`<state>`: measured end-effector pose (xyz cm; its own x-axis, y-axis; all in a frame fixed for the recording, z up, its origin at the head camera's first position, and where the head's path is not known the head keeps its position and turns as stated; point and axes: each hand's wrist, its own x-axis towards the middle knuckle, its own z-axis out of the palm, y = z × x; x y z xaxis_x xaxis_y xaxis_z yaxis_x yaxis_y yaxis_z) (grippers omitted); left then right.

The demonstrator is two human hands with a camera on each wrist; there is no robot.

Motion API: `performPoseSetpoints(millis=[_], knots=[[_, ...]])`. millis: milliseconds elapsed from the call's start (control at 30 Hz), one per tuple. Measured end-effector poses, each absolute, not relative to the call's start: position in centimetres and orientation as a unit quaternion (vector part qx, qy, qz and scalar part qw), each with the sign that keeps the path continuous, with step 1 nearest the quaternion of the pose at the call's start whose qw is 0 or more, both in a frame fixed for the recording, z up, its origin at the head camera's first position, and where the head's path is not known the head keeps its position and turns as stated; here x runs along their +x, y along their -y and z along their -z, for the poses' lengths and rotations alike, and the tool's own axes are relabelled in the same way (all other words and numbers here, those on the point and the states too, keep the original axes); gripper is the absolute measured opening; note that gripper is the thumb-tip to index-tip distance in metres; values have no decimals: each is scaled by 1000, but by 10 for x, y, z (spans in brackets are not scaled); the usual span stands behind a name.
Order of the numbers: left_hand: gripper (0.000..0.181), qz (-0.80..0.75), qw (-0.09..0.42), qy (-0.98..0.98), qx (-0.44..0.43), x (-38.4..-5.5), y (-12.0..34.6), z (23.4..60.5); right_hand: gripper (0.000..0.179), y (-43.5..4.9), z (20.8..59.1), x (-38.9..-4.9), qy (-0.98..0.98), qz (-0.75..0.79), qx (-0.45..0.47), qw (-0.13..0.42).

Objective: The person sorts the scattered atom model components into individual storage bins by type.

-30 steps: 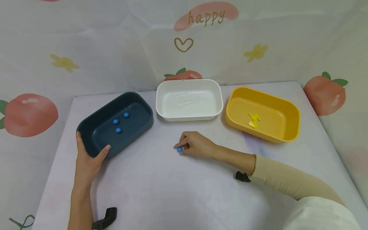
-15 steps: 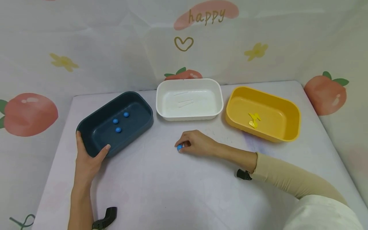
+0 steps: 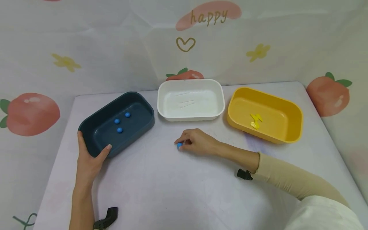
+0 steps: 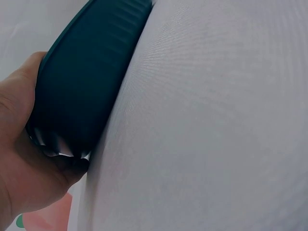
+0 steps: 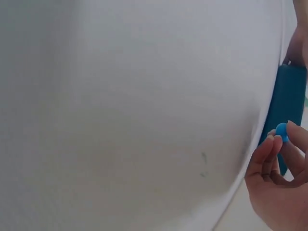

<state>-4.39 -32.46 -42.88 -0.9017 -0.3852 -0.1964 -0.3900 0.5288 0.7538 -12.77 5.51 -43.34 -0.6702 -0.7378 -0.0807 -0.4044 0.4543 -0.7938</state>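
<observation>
My left hand (image 3: pixel 89 163) holds the near left end of a dark blue plastic tray (image 3: pixel 130 140), thumb along its front side and fingers around the end. In the left wrist view the tray's outer wall (image 4: pixel 86 82) stands against the tabletop, fingertips tucked low at its end. Inside the tray lie 3 small blue balls (image 3: pixel 119 130). At mid-table my right hand (image 3: pixel 199 142) pinches another small blue ball (image 3: pixel 179 145) between thumb and fingertips. The right wrist view shows that ball (image 5: pixel 282 131) at the fingertips, with the dark blue tray beyond.
Between the other trays, at the back, stands a white tray (image 3: pixel 191 118) holding several thin, pale strips (image 3: pixel 187 104). To its right is a yellow tray (image 3: pixel 267 135) with small yellow pieces (image 3: pixel 254 121) inside. A patterned cloth wall (image 3: pixel 115 48) borders the table's rear edge.
My right hand has shifted slightly away from me with the ball, its fingers closing further round it. The left hand stays on the dark blue tray.
</observation>
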Motion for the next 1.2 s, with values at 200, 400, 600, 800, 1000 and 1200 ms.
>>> performPoseSetpoints(millis=[200,400,600,800,1000,1200], knots=[[104,-430,0,-876,-219,-44,325,429,24,-57,422,-134,-811,416,-358,202],[104,-425,5,-879,-216,-45,325,429,26,-62,408,-136,-807,422,-363,197],[104,-427,7,-878,-219,-44,327,430,27,-65,399,-134,-808,423,-365,188],[104,-431,7,-877,-213,-45,327,429,26,-64,392,-134,-803,426,-375,184],[105,-431,6,-876,-216,-45,327,428,27,-59,386,-137,-796,429,-388,181],[105,-432,10,-875,-218,-43,326,428,26,-52,382,-142,-796,422,-399,168]])
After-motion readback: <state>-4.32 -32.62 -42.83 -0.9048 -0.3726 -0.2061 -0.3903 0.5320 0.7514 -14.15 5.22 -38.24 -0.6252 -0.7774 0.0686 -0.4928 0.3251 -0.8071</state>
